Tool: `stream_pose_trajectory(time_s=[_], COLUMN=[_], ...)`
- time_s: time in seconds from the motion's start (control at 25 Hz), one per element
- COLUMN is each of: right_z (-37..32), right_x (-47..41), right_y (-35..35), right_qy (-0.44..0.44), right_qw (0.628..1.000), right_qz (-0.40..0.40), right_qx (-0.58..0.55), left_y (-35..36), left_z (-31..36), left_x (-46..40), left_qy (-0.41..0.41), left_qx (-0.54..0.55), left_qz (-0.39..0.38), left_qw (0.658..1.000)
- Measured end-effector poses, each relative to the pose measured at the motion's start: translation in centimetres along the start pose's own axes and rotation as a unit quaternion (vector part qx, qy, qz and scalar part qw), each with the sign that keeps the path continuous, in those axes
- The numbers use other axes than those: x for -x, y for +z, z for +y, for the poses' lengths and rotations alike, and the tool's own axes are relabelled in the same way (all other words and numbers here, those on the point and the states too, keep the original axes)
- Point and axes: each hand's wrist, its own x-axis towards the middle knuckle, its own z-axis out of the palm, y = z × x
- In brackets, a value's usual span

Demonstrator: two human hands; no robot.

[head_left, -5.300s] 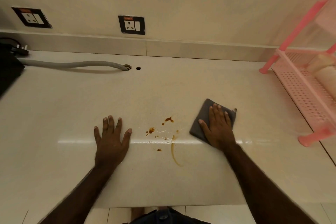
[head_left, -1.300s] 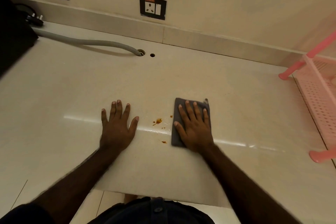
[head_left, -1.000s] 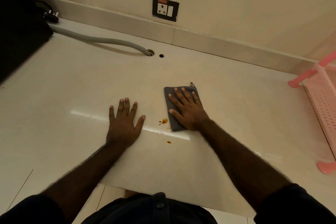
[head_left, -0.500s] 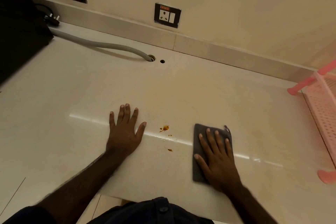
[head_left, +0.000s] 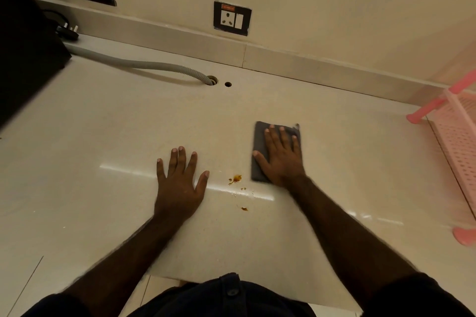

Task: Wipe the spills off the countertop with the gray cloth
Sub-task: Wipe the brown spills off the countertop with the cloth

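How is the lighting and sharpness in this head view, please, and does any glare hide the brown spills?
Head view: dim, warm lighting; a bright glare streak crosses the glossy cream countertop, passing just below the largest brown spill, which stays readable; straight edges bow from wide-angle distortion; the forearms blur near the bottom.

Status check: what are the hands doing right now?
Right hand flat on gray cloth. Left hand flat on countertop. Brown spills remain between. Nothing blocking.

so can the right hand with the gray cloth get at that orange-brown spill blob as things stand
Probably yes. The right hand lies flat on the folded gray cloth, and the orange-brown spill blob sits just beside the cloth's near left corner on bare white countertop, with nothing between.
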Motion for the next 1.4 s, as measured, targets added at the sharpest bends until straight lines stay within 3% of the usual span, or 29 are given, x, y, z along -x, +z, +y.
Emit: stream_pose_trajectory(time_s=[0.08,0.2,0.48,0.64,0.8,0.92,1.0,1.2,1.4], right_z=[-2.4,-0.4,7.6,2.6,-4.9,-6.7,-5.6,2.8,9.7], right_x=[0.0,0.5,10.4,17.9,19.5,17.3,16.3,19.3,18.7], right_y=[0.4,0.0,-0.2,1.8,3.4,3.6,3.3,3.2,1.2], right_qy=[-0.058,-0.090,0.079,0.133,0.089,0.045,0.048,0.203,0.295], right_qw=[0.998,0.996,0.997,0.991,0.996,0.999,0.998,0.977,0.954], right_qz=[-0.011,-0.015,0.008,0.010,0.003,0.019,0.036,0.065,0.051], right_qx=[0.018,0.012,0.007,-0.001,-0.004,-0.014,-0.020,-0.014,-0.026], left_y=[-0.1,-0.1,-0.3,-0.2,-0.2,-0.1,-0.1,-0.6,-0.5], left_z=[0.1,-0.1,-0.2,-0.5,-0.5,-0.5,-0.5,-0.3,-0.3], left_x=[-0.1,0.1,0.2,0.2,0.3,0.4,0.4,0.4,0.6], left_qy=[-0.005,0.001,0.018,0.028,0.031,0.035,0.038,0.036,0.037], left_qx=[-0.004,0.005,0.007,0.008,-0.002,-0.003,0.002,0.008,-0.003], left_qz=[-0.009,-0.005,-0.007,-0.004,0.000,0.009,0.011,-0.005,-0.007], left_qw=[1.000,1.000,1.000,1.000,1.000,0.999,0.999,0.999,0.999])
